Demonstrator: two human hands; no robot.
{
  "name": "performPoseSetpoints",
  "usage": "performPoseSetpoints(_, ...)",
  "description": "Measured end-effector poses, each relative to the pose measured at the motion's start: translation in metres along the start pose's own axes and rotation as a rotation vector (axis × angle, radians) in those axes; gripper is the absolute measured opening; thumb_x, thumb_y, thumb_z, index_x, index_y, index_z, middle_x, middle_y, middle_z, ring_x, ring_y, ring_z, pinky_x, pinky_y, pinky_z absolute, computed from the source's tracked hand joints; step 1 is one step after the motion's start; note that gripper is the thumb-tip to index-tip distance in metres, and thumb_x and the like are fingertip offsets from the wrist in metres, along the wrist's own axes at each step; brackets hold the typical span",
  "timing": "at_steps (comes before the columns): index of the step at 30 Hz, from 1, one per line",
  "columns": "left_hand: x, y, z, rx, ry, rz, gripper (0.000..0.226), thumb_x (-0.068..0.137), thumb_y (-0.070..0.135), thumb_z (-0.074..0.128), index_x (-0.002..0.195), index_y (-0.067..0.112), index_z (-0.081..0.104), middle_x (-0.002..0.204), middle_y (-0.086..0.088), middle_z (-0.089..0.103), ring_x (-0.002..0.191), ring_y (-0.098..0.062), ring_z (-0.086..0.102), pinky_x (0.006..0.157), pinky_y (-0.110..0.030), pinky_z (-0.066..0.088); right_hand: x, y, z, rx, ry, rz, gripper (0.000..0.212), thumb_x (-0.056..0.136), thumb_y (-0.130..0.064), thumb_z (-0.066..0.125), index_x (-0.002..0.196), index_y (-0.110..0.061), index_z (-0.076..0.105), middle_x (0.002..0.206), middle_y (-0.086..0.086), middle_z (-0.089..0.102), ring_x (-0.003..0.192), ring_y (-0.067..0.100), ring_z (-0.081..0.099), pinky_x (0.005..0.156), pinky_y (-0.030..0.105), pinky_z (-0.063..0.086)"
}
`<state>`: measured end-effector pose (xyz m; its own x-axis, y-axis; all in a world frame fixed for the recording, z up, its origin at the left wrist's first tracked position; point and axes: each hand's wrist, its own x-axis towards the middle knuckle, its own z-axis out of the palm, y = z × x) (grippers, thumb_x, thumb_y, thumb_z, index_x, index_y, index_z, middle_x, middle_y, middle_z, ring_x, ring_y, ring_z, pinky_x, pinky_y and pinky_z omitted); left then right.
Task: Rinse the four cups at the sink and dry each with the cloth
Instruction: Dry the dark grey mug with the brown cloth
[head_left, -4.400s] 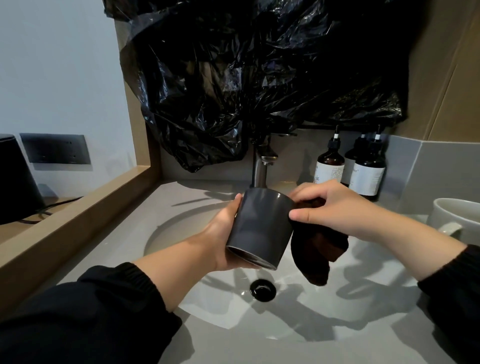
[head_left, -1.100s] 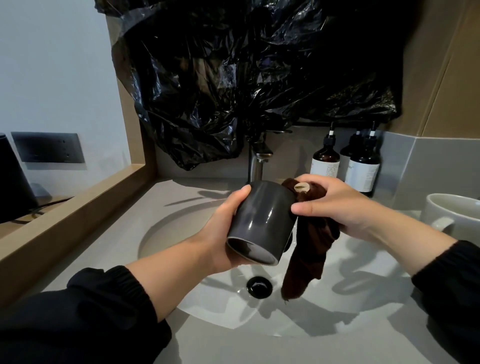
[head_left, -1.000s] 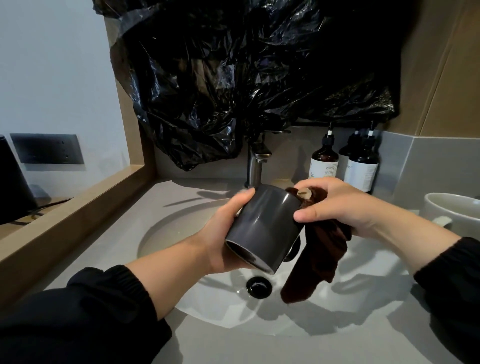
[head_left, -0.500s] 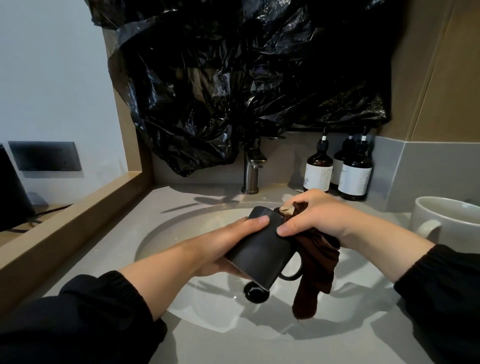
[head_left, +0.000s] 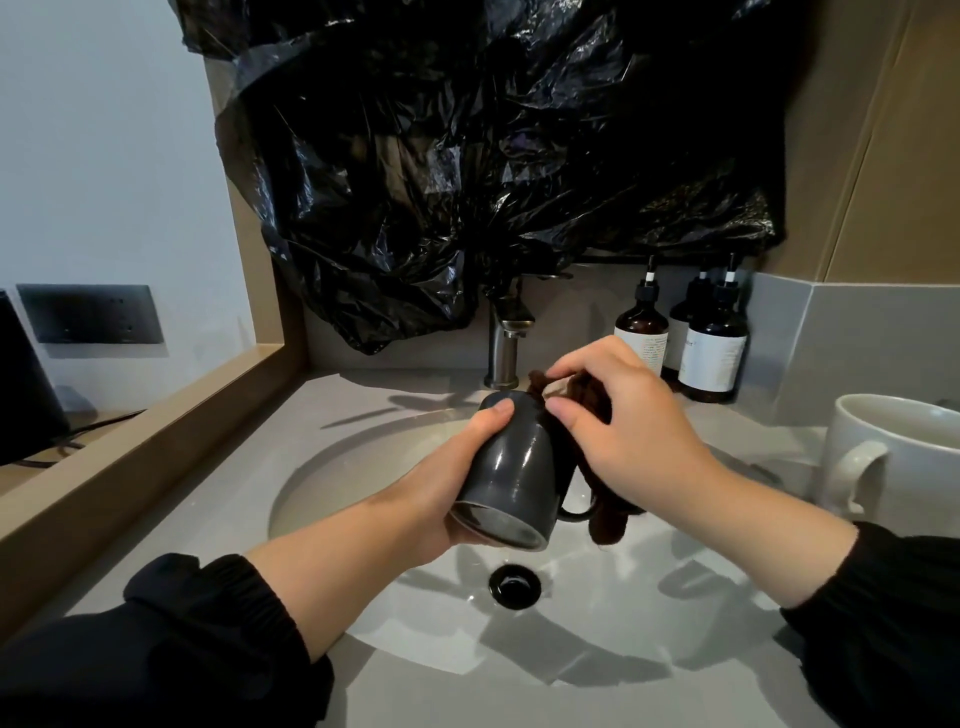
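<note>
Grips the cup (head_left: 511, 467) in the left hand (head_left: 457, 483) above the sink (head_left: 322, 467), thumb laid up the near wall to the rim, the other fingers curled round the far side, mostly hidden. Holds it tilted: base low and toward the camera, mouth up and away toward the tap (head_left: 503, 348), handle (head_left: 576, 512) at the lower right. Pinches the cloth (head_left: 605, 525) in the right hand (head_left: 639, 441), index finger arched over the top, thumb pushed forward just beside the cup's upper wall (dark brown folds bunched between the two). Presses the cloth against the cup's right side and up at its mouth; cannot tell how far it goes inside. Lets the tail hang below the palm, just past the handle, clear of the basin. Reaches in with both forearms bare, black sleeves bunched near the elbows. Shows the drain (head_left: 514, 585) straight below the cup, a white mug (head_left: 904, 457) standing on the counter at the right, well apart from the hands, bottles (head_left: 714, 353) at the back right, and black plastic (head_left: 493, 156) hung above the tap.
</note>
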<state>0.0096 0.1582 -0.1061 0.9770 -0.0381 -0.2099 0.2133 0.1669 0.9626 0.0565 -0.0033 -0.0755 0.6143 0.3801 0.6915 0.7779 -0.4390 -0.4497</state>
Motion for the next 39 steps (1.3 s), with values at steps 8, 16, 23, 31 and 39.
performPoseSetpoints(8, 0.005, -0.003, -0.001, -0.099, -0.005, 0.023, 0.048, 0.082, 0.062, 0.054, 0.083, 0.017, 0.07, 0.069, -0.009, 0.067, 0.064, -0.023, 0.065, 0.07, -0.036, 0.052, -0.024, -0.014, 0.016, -0.199, -0.142, -0.562, 0.011, 0.084, -0.015, 0.057, 0.086, -0.008, 0.066, 0.093, 0.005, 0.056, 0.082, 0.019, 0.052, 0.069, 0.029, 0.045)
performPoseSetpoints(16, 0.007, -0.003, 0.008, -0.139, 0.125, 0.078, 0.052, 0.078, 0.062, 0.061, 0.108, 0.02, 0.067, 0.093, -0.009, 0.074, 0.086, -0.026, 0.071, 0.085, -0.048, 0.056, -0.01, -0.007, 0.015, -0.073, 0.014, -0.343, 0.007, 0.081, -0.007, 0.062, 0.087, -0.007, 0.065, 0.093, 0.002, 0.054, 0.082, 0.017, 0.053, 0.071, 0.032, 0.046)
performPoseSetpoints(23, 0.007, 0.0, -0.006, -0.323, 0.072, 0.033, 0.062, 0.075, 0.065, 0.058, 0.104, 0.012, 0.07, 0.092, -0.014, 0.073, 0.087, -0.03, 0.069, 0.089, -0.046, 0.054, -0.021, -0.017, 0.018, -0.124, -0.098, -0.529, 0.005, 0.084, -0.008, 0.059, 0.083, -0.006, 0.064, 0.092, 0.005, 0.056, 0.076, 0.017, 0.051, 0.066, 0.027, 0.044)
performPoseSetpoints(31, 0.005, 0.003, -0.002, -0.362, 0.02, 0.037, 0.063, 0.063, 0.06, 0.068, 0.111, 0.017, 0.067, 0.107, -0.016, 0.072, 0.104, -0.038, 0.066, 0.092, -0.054, 0.05, 0.013, 0.008, -0.018, -0.127, 0.105, 0.121, 0.009, 0.087, -0.014, 0.063, 0.083, -0.023, 0.062, 0.091, -0.005, 0.055, 0.086, 0.012, 0.052, 0.076, 0.025, 0.038)
performPoseSetpoints(39, 0.004, 0.004, -0.005, -0.408, -0.009, 0.061, 0.06, 0.069, 0.06, 0.064, 0.107, 0.014, 0.068, 0.109, -0.019, 0.071, 0.112, -0.04, 0.062, 0.098, -0.051, 0.047, 0.01, 0.007, -0.02, 0.525, -0.214, 0.84, 0.038, 0.079, -0.05, 0.068, 0.094, -0.015, 0.07, 0.093, 0.007, 0.073, 0.09, 0.024, 0.069, 0.089, 0.037, 0.052)
